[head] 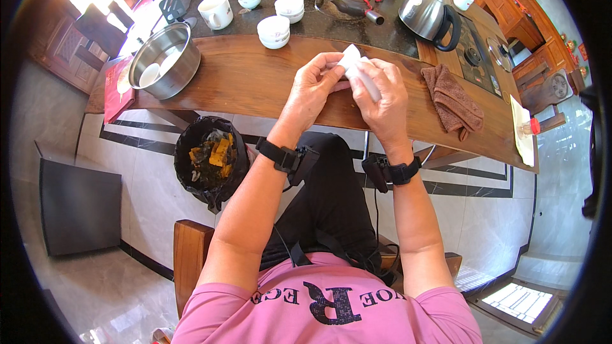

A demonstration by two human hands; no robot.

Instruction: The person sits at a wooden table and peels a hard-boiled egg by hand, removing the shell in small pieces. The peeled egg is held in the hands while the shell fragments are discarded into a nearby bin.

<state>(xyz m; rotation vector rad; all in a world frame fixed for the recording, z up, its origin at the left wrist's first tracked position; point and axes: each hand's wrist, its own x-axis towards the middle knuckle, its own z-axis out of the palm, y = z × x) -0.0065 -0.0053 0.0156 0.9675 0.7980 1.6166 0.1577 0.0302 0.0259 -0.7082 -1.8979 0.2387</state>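
Observation:
Over the table's front edge, my left hand [310,83] and my right hand [385,93] meet with fingertips pinching a crumpled white tissue-like piece [351,57]. Part of it lies behind the right fingers, so whether it wraps something cannot be told. Beyond my hands, on the dark stone tea tray [330,33], is a dark side-handled teapot [356,1]. Stacked white cups [273,32] stand at the tray's front edge, with more stacked cups [289,8] just behind. A brown towel [452,100] lies folded to the right of my right hand.
A steel pot [179,69] holding white cups stands left, near a white mug [215,11] and a slotted turner [172,7]. A steel kettle [423,12] stands right, by a built-in hob [483,64]. On the floor, a black-lined bin [184,153] holds orange scraps.

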